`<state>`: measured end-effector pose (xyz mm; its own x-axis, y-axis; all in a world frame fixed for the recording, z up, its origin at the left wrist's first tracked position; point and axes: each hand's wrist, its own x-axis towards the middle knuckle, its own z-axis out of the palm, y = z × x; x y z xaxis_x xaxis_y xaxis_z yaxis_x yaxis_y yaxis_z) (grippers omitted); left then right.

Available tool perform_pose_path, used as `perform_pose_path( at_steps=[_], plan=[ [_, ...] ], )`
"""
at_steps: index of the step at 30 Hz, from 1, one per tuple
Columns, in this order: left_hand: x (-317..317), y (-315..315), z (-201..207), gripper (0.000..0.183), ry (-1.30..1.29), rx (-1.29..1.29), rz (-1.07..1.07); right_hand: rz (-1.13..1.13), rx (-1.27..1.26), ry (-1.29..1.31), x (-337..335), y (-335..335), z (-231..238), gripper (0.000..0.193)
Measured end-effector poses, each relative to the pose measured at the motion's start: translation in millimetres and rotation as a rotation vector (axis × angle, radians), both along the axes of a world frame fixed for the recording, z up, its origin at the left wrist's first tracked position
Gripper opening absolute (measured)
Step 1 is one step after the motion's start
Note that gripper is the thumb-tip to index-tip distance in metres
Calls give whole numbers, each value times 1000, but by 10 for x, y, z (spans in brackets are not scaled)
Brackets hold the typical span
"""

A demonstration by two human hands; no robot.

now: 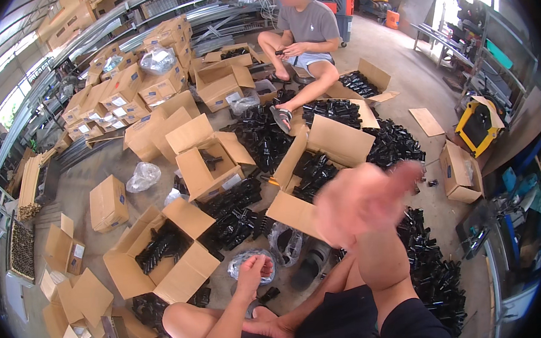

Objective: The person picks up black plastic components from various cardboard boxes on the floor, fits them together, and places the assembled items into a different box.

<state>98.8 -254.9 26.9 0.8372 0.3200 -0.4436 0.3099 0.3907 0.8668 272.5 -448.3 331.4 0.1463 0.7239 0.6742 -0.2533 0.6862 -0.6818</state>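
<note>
My left hand (256,274) is low in front of my crossed legs, its fingers curled closed. Whatever it may hold is too small to make out. Just behind it lies a clear plastic bag (235,264). Raised at the right, my right hand (359,203) is smeared by motion, so its fingers cannot be read. It passes in front of an open cardboard box (342,136) with black plastic parts (314,173) inside. Left of my left hand stands another open carton (126,269), with black parts (162,247) in it.
A co-worker (310,26) sits opposite, both hands on a small black piece. Heaps of black parts (395,143) cover the floor around us. Stacked cartons (121,88) stand at the back left. A sandal (311,264) lies by my legs; a yellow-framed object (478,124) stands right.
</note>
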Motion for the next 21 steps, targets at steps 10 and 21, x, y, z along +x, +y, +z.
perform_pose_path(
  at_steps=[10, 21],
  plan=[
    [-59, 14, -185, 14, 52, 125, 28, -312, -797, 548, 305, 230, -2042, 76],
    [-163, 241, -737, 27, 116, 835, -49, -499, -652, 684, 573, 157, -2316, 60]
  ],
)
